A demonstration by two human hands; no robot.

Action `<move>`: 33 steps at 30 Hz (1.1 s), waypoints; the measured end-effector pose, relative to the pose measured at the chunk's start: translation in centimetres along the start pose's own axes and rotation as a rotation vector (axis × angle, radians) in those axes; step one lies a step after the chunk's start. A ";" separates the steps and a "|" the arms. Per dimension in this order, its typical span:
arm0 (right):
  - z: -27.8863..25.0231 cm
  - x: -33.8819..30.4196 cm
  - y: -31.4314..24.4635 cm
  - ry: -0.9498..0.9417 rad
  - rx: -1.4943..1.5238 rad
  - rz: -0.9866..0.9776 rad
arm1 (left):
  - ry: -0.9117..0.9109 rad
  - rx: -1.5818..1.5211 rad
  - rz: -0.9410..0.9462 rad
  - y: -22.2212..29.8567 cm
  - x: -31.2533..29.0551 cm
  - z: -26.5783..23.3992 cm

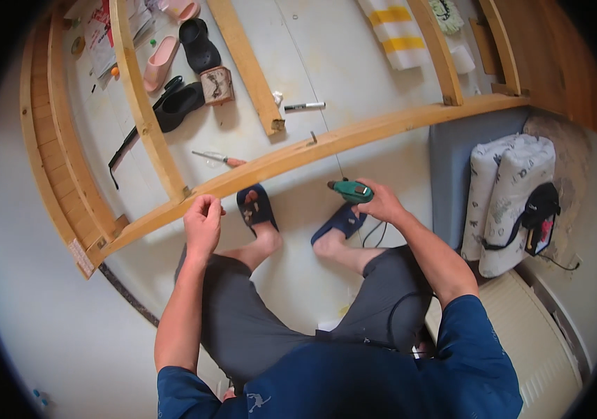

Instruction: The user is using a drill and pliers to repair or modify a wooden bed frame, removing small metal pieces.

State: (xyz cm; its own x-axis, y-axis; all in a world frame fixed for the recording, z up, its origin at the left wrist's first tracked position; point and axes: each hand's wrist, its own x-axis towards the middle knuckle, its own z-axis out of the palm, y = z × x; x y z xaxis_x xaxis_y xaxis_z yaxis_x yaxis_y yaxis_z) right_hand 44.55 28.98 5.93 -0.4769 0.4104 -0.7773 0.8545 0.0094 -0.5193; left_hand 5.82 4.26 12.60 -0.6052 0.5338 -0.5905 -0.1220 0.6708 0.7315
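Observation:
My left hand (203,218) is closed in a pinch just at the near side of the long wooden rail (354,137), close to where a slat meets it. Whatever its fingertips hold, if anything, is too small to make out. In my right hand (384,202) is a green hand-held power tool (351,190) with a dark tip pointing left, held above the floor on my side of the rail. A small metal bolt (314,137) sticks up from the rail. One wooden slat (246,66) ends short of the rail, its end rough and apart from it.
Beyond the rail lie a screwdriver (218,158), a marker pen (305,106), black clogs (180,106), a pink slipper (161,63), a small brown box (217,86) and a striped towel (398,35). A rolled white mat (506,202) leans at the right. A thin black cord (377,241) runs beside my foot.

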 end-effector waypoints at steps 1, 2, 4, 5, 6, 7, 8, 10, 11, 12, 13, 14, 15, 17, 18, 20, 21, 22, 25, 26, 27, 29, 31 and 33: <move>0.2 1.6 -0.7 -0.055 0.197 0.086 | 0.036 0.009 0.045 -0.5 1.0 -0.1; 0.8 3.5 -0.4 -0.055 0.190 0.060 | 0.075 0.019 0.091 -0.9 2.0 -0.4; 1.3 7.7 2.3 -0.091 0.202 -0.039 | 0.086 -0.012 0.173 -0.2 4.4 0.9; 1.3 9.6 3.6 -0.135 0.247 -0.059 | 0.084 0.016 0.252 1.3 5.2 1.8; 1.5 11.2 3.8 -0.134 0.161 0.003 | 0.098 0.057 0.329 3.0 5.6 2.1; 1.3 12.7 3.8 -0.197 0.091 0.024 | 0.120 0.153 0.458 4.6 5.2 2.2; 1.3 14.1 3.4 -0.261 0.025 0.043 | 0.154 0.148 0.485 6.0 4.4 1.9; 1.6 16.2 2.4 -0.404 0.214 0.065 | 0.177 0.087 0.582 7.8 2.1 1.3; 2.1 16.8 1.9 -0.409 0.364 0.025 | 0.203 0.093 0.597 8.2 1.1 1.0; 2.5 17.3 1.8 -0.390 0.381 0.000 | 0.215 0.130 0.666 8.7 0.3 1.0; 2.4 18.0 2.4 -0.409 0.366 0.013 | 0.218 0.163 0.736 9.2 -0.3 1.1; 2.3 18.8 2.9 -0.425 0.353 0.028 | 0.221 0.159 0.753 9.1 -0.5 1.6; 2.6 19.4 3.3 -0.418 0.357 0.017 | 0.238 0.148 0.716 8.7 -0.6 1.8; 2.3 20.4 4.3 -0.481 0.338 0.143 | 0.254 0.147 0.629 8.7 -0.4 2.4; 2.3 20.8 4.6 -0.465 0.343 0.135 | 0.249 0.145 0.646 8.5 -0.3 2.4; 2.3 21.1 5.6 -0.481 0.460 0.177 | 0.253 0.155 0.569 7.8 0.3 2.6; 3.1 20.9 4.8 -0.452 0.528 0.155 | 0.253 0.190 0.570 7.7 -0.1 2.3; 2.9 21.0 4.9 -0.432 0.538 0.153 | 0.238 0.186 0.587 7.9 -0.2 2.5; 2.9 21.0 6.2 -0.195 0.249 -0.070 | 0.224 0.223 0.585 9.0 -0.3 3.2; 2.6 21.2 7.1 -0.255 0.253 0.002 | 0.221 0.207 0.602 9.0 0.2 3.7; 2.6 21.7 9.0 -0.233 0.256 0.004 | 0.191 0.213 0.626 9.3 0.7 4.2; 4.0 22.6 10.3 -0.220 0.271 0.003 | 0.159 0.234 0.649 9.2 1.6 4.4; 5.0 22.4 9.7 -0.164 0.248 -0.034 | 0.161 0.267 0.617 8.9 2.2 4.8; 5.3 22.0 9.9 -0.095 0.206 -0.050 | 0.128 0.253 0.608 9.2 2.9 5.6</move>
State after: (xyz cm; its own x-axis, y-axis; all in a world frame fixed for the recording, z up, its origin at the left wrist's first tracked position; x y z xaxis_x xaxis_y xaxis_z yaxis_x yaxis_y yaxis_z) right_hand 41.45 33.29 -18.22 -0.5435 0.3262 -0.7734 0.7736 -0.1630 -0.6124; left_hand 7.36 14.85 15.70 -0.5982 0.8002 -0.0422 0.4488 0.3782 0.8096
